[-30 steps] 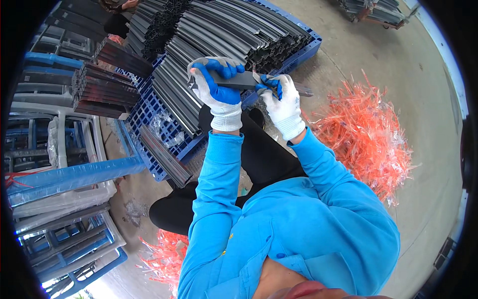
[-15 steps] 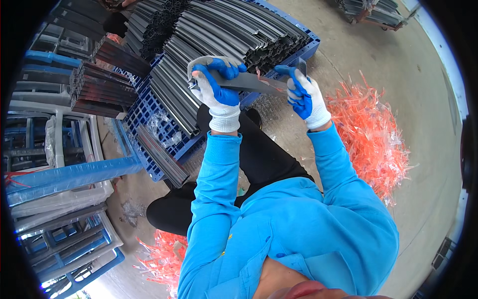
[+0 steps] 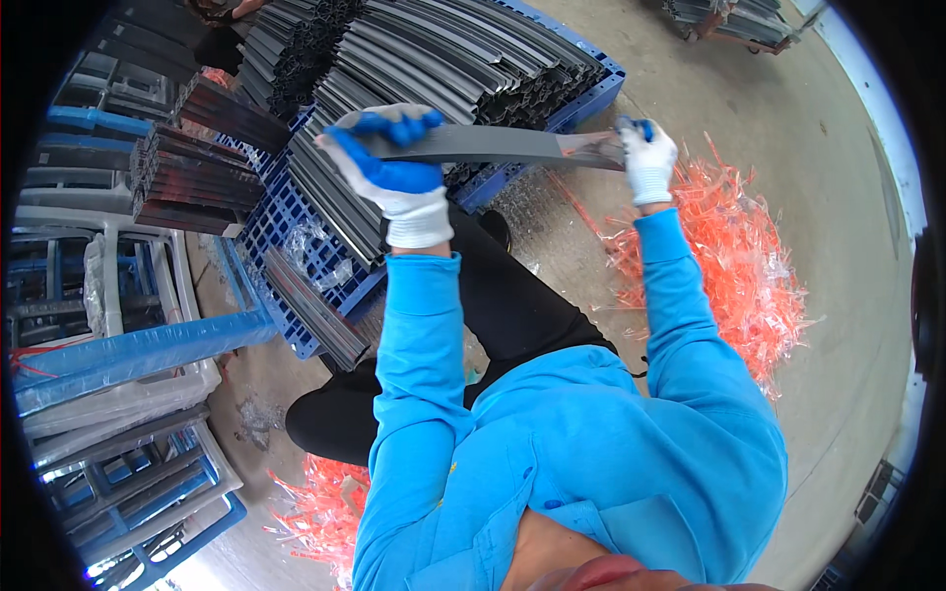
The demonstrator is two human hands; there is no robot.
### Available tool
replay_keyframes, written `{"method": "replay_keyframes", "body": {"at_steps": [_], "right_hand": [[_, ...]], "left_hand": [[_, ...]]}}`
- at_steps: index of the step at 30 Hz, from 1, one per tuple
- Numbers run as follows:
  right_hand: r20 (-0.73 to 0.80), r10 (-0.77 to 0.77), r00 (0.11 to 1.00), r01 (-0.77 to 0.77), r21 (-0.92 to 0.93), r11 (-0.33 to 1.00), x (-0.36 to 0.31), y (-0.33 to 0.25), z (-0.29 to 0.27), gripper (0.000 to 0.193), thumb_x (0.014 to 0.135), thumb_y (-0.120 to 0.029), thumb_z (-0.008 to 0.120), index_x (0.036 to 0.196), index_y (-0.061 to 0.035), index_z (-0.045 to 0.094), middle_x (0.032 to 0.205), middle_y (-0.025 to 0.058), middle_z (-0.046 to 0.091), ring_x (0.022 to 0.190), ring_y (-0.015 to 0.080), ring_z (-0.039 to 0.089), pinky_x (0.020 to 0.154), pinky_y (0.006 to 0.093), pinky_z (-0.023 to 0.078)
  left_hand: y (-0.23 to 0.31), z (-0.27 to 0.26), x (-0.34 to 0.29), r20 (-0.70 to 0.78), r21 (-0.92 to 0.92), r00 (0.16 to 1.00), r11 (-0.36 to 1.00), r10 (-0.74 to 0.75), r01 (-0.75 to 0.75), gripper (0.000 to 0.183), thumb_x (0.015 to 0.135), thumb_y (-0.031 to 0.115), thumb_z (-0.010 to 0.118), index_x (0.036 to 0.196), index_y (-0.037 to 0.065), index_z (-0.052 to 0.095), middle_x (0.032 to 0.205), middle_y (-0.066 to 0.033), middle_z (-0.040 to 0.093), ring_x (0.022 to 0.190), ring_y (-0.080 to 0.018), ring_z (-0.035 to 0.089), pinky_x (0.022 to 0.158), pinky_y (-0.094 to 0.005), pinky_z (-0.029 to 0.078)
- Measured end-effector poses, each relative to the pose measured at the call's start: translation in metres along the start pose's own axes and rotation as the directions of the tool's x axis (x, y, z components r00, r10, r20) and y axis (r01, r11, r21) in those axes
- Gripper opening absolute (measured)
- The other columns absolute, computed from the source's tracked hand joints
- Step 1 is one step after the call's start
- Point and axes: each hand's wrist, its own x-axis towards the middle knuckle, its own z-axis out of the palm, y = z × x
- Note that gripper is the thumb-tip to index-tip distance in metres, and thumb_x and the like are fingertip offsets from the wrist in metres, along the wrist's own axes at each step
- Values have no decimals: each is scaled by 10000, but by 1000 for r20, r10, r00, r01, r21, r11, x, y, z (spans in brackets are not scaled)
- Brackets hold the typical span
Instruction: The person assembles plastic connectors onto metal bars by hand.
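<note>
- Firstly, closest to the view, the blue sleeves (image 3: 419,335) reach out toward the blue pallet (image 3: 588,100), above dark trousers (image 3: 527,305) at its near side.
- The left hand (image 3: 386,165), in a white and blue glove, is over the pallet; its grip is clenched around one end of a grey profile (image 3: 493,145).
- This profile is in the air, crossing above the pallet's near edge.
- Right of the pallet, the right hand (image 3: 647,158) has its grip closed on thin film (image 3: 596,153) at the profile's other end; whether it also holds the profile, I cannot tell.
- In my judgement, a hard pull could tear this film, or make the profile slip from the left grip.
- Also right of the pallet lies a tangled orange heap (image 3: 734,281); its loose strands might catch the right sleeve.
- On the pallet, stacked profiles (image 3: 434,59) could get scratched, if the held one swings against them.
- Farthest, beyond the pallet's right corner, stands a loaded cart (image 3: 727,28).
</note>
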Motion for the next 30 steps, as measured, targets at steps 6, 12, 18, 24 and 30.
{"method": "replay_keyframes", "body": {"at_steps": [6,12,18,24,30], "right_hand": [[-261,128,957,-232,-419,878,64,128,-115,256,763,-292,653,796,-39,665,673,44,634,596,179,531,601,290,444],[-413,232,881,-443,-548,710,84,195,-215,319,759,-357,626,840,-51,668,729,68,653,653,233,566,631,320,459],[-405,478,780,-624,-447,641,9,302,-430,303,747,-282,635,897,-19,636,761,99,646,652,196,573,579,291,468],[-164,584,795,-595,-400,697,-19,295,-322,284,741,-248,634,908,-18,632,757,100,639,640,179,567,557,277,465],[-141,513,847,-527,-358,771,-2,270,-316,249,738,-229,628,892,-35,647,729,82,630,616,170,550,548,267,454]], "left_hand": [[21,-57,40,-91,-131,995,991,-46,34,600,856,687,310,631,177,531,508,25,365,502,-189,451,545,-346,447],[62,-136,80,-299,-174,954,985,-35,-18,618,880,653,251,656,179,578,471,16,423,494,-177,498,580,-354,487],[157,-198,107,-427,-45,856,939,291,-341,629,838,687,276,562,184,534,461,25,462,552,-233,549,656,-444,487],[203,-217,131,-315,312,753,812,578,-493,456,824,561,387,597,183,504,578,-5,558,602,-233,567,673,-412,471],[122,-59,125,-183,628,781,682,597,-375,402,686,-13,672,1062,97,581,857,-44,638,795,-181,605,880,-302,463]]}}
